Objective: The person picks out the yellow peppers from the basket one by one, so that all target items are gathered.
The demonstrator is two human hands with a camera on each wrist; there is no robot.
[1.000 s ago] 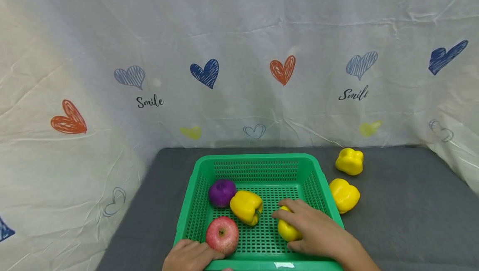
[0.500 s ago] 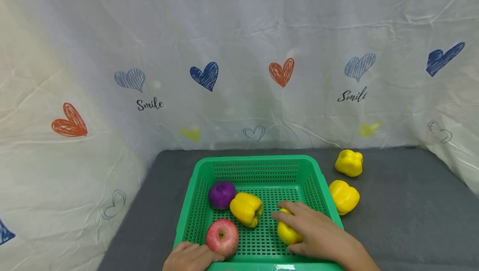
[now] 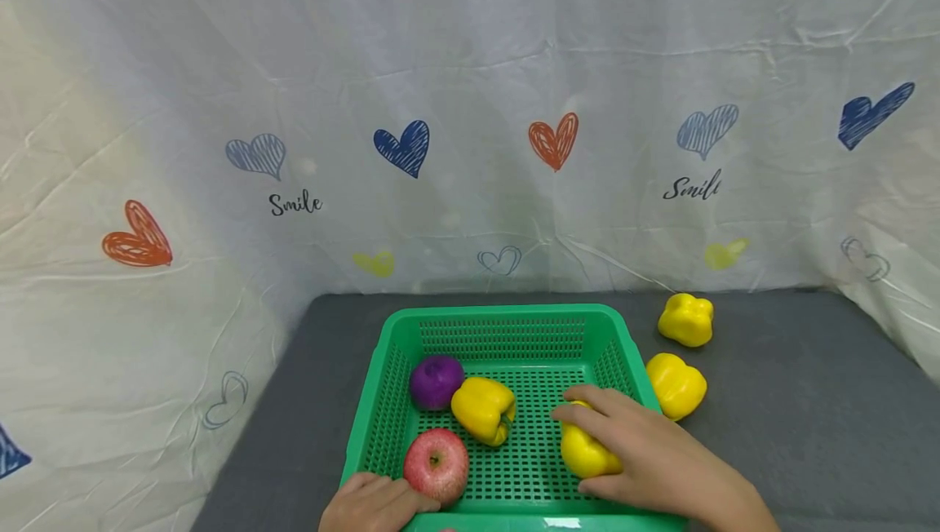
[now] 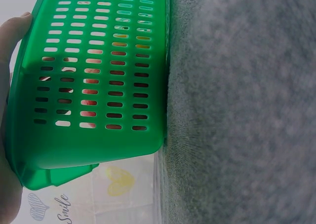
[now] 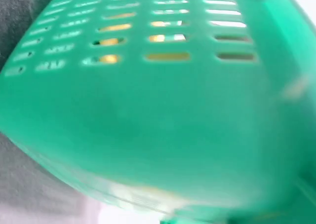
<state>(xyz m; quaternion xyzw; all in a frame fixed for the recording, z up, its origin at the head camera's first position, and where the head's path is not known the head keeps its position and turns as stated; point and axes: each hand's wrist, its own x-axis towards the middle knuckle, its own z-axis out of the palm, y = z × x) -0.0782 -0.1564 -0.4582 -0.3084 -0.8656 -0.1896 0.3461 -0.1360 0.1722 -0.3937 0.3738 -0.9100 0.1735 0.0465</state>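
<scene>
A green plastic basket (image 3: 507, 312) stands before me. My left hand (image 3: 376, 503) holds its front left rim; in the left wrist view the fingers of the hand (image 4: 9, 41) lie over the rim, outside the slotted wall (image 4: 84, 145). Inside, on the right, my right hand (image 3: 649, 454) grips a yellow bell pepper (image 3: 585, 452) from above, partly covering it. A red apple (image 3: 435, 467), another yellow bell pepper (image 3: 482, 410) and a round purple fruit or vegetable (image 3: 436, 382) sit on the left. Only the basket's outer wall (image 5: 148, 125) fills the right wrist view, blurred.
Outside the basket's right wall, a yellow bell pepper (image 3: 676, 386) lies close to the rim. Behind it is another bell pepper (image 3: 686, 319). The grey tabletop (image 3: 800, 401) ends at a white curtain (image 3: 470, 197) printed with hearts.
Within the last half second my right hand has moved a little to the right with the bell pepper, inside the basket. The left hand stays on the rim.
</scene>
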